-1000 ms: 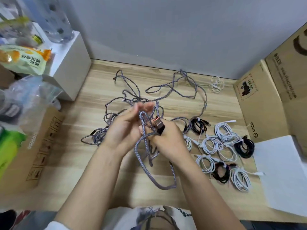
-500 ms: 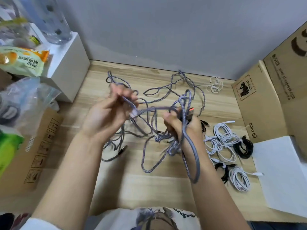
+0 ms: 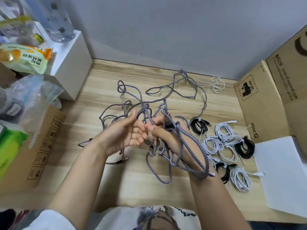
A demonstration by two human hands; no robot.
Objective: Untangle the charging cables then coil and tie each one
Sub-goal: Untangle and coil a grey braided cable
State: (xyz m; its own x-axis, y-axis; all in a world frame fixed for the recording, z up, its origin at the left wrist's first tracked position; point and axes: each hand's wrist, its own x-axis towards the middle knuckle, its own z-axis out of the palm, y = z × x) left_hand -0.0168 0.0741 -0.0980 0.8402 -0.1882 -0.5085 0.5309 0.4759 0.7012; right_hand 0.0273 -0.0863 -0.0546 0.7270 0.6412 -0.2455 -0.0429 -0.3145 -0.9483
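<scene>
A long grey braided cable (image 3: 167,87) sprawls tangled over the wooden desk (image 3: 106,90). My right hand (image 3: 163,130) grips several of its strands beside a USB plug (image 3: 168,120) with an orange insert. Wide loops of the same cable (image 3: 191,146) hang round my right wrist and forearm. My left hand (image 3: 126,135) sits just left of the right one, fingers loosely spread, fingertips at the held strands. To the right lie tied coils: white ones (image 3: 224,130) and black ones (image 3: 245,148).
Cardboard boxes (image 3: 265,100) and a white sheet (image 3: 282,171) close off the right side. On the left stand a white box (image 3: 71,60), plastic bags (image 3: 28,97) and a flat carton (image 3: 41,138). White earphones (image 3: 216,84) lie near the wall.
My left hand, which had pulled a strand out to the left, has come back to the right hand and loosened. More loops now hang over my right forearm.
</scene>
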